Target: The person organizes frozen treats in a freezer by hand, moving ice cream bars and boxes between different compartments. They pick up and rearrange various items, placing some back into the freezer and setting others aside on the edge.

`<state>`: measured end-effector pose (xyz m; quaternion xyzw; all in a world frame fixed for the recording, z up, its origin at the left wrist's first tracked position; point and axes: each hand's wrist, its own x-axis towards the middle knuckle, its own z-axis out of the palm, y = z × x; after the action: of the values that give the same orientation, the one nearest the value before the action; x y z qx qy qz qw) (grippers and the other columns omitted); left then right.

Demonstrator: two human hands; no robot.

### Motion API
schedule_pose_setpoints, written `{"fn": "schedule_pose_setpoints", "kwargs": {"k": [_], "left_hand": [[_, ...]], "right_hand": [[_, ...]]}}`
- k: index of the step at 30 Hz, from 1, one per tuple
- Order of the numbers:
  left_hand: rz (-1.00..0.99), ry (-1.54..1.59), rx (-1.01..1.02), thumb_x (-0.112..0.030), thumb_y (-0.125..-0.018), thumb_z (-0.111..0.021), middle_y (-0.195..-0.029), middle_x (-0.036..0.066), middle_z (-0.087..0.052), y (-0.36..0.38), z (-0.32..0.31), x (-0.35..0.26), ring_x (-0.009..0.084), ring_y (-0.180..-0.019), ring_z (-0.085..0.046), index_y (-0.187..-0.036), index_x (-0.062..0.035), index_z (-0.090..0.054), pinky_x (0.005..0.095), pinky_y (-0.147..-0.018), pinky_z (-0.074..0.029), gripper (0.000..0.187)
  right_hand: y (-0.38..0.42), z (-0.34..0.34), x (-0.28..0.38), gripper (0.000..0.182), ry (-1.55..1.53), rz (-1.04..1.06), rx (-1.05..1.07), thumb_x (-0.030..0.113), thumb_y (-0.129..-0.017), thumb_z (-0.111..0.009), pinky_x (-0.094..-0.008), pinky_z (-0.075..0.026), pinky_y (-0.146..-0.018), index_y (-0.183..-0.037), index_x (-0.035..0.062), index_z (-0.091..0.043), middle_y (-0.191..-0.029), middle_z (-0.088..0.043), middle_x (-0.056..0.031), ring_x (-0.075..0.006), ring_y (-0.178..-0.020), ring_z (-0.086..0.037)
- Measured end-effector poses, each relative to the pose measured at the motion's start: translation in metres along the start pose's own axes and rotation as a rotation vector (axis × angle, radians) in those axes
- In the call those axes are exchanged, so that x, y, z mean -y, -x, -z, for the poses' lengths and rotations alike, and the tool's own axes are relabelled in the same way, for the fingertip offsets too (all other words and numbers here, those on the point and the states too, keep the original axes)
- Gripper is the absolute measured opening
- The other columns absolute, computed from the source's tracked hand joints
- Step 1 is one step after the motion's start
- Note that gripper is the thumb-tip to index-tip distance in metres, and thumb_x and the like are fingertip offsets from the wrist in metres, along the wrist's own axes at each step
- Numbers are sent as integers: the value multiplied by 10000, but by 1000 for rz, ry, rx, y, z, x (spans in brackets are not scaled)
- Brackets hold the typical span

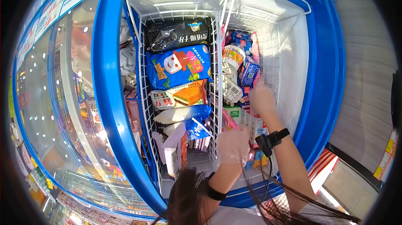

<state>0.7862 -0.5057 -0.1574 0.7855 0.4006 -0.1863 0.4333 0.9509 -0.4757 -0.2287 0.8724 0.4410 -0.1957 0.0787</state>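
Note:
Both hands wear thin clear gloves and reach into the right wire basket (272,57) of a blue-rimmed freezer. My right hand (262,98) is beside blue boxes (248,72) at the pile's right edge; its fingertips are hard to make out. Lower down, my left hand (233,146) is over the lower part of the basket, next to a pink package (230,119) and white-and-red boxes (256,128). Its fingers are curled, and what they hold, if anything, is hidden. A white tub with an orange label (233,56) lies near the top of the pile.
The left basket (143,72) holds a black bag (178,35), a blue bag (179,66), a waffle-picture package (180,96) and an opened carton (171,158). A blue freezer frame (109,78) borders the baskets. Dark hair strands hang across the bottom.

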Motion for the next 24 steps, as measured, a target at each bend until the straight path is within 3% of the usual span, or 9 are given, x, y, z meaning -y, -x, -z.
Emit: {"fn": "schedule_pose_setpoints", "kwargs": {"k": [3,7,9,11,14,17,18,22,24], "left_hand": [[205,-19,13,-220,-889,-576,-870,150,-662,15,-9,-5,300,-767,-682,-1249,-81,-560,410,-657,-532,386],[170,99,21,-346,-877,-608,-862,149,-660,24,-10,5,308,-751,-672,-1337,-50,-508,421,-660,-534,556],[206,36,-21,-438,-830,-651,-849,143,-657,30,1,6,308,-770,-665,-1324,-29,-511,427,-653,-528,656],[209,28,-25,-420,-850,-636,-858,138,-656,35,3,7,303,-778,-663,-1293,-44,-532,425,-657,-525,590],[227,5,-66,-370,-888,-608,-872,130,-653,39,2,6,297,-791,-658,-1221,-71,-577,424,-665,-519,448],[211,-4,-103,-328,-881,-611,-865,138,-652,40,1,9,312,-783,-655,-1187,-62,-588,432,-665,-517,406],[199,-10,-123,-314,-879,-612,-862,141,-652,40,0,11,317,-780,-653,-1176,-59,-592,434,-665,-516,392],[53,35,-289,-259,-870,-616,-853,152,-651,32,2,24,337,-768,-649,-1131,-47,-607,444,-664,-514,336],[-103,94,-437,-231,-866,-618,-848,158,-650,29,8,31,347,-762,-647,-1108,-41,-615,449,-664,-512,308]], "right_hand": [[6,21,-1,514,11,-53,-11,116,-835,-515,-500,-527,-757,-1289,-87,-385,-909,-663,-298,-430,-834,-666],[67,95,15,477,-80,-119,-48,143,-866,-499,-518,-514,-757,-1333,59,-454,-930,-671,-238,-436,-839,-645],[111,128,20,451,-146,-81,-87,129,-859,-535,-505,-517,-714,-1302,45,-504,-915,-660,-239,-432,-814,-641],[142,146,5,446,-306,104,-132,78,-818,-583,-467,-523,-645,-1263,47,-564,-866,-659,-226,-400,-735,-649],[168,175,-3,412,-422,140,-7,44,-783,-614,-421,-524,-592,-1194,44,-624,-822,-664,-204,-369,-664,-646],[177,166,-8,369,-421,226,154,46,-764,-631,-395,-531,-584,-1132,40,-662,-767,-661,-185,-337,-612,-643],[178,142,-8,431,-443,298,104,95,-773,-652,-398,-531,-596,-1200,45,-623,-831,-668,-183,-323,-646,-649],[172,44,6,503,-603,110,242,162,-808,-640,-407,-526,-602,-1284,29,-547,-928,-678,-163,-315,-685,-643],[157,6,10,552,-275,575,4,206,-844,-600,-420,-516,-599,-1338,-2,-470,-974,-675,-135,-319,-714,-631]]}}
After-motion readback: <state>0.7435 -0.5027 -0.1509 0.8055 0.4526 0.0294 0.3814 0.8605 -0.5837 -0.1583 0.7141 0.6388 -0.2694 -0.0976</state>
